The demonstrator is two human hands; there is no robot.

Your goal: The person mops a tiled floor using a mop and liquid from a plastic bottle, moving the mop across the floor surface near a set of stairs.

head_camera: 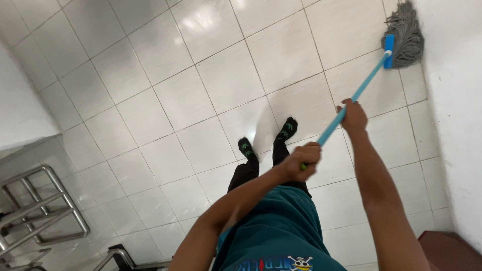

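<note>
View: you are looking straight down your own body at a floor of large white glossy tiles (pixel 150 115).
Left hand: your left hand (pixel 301 161) is closed in a full fist around the lower end of a blue mop handle (pixel 351 100), near your waist.
Right hand: your right hand (pixel 353 116) is wrapped around the same handle further up, fingers curled shut on it, arm stretched forward.
Mop: the handle runs diagonally up and to the right to a grey string mop head (pixel 404 32), joined by a blue clamp (pixel 388 50). The strings lie on the floor, pressed against the foot of a white wall (pixel 452 100).
Right edge: that wall runs down the whole right side — the mop head has no room left on that side.
Feet: your feet in black socks (pixel 266 138) with green marks stand on the tiles, just below the handle's line.
Open room: bare tile spreads wide to the left and ahead of your feet.
Left edge: a pale wall or ledge (pixel 20 115) closes the upper left; below it stands a shiny steel tube frame (pixel 45 211), well apart from the mop.
Cut off: the frame runs out of view at the bottom left, so what it belongs to cannot be told. A dark red-brown shape (pixel 449 251) sits at the bottom right corner, mostly out of view — unclear what it is.
Hidden: the very end of the handle is covered by your left fist.
</note>
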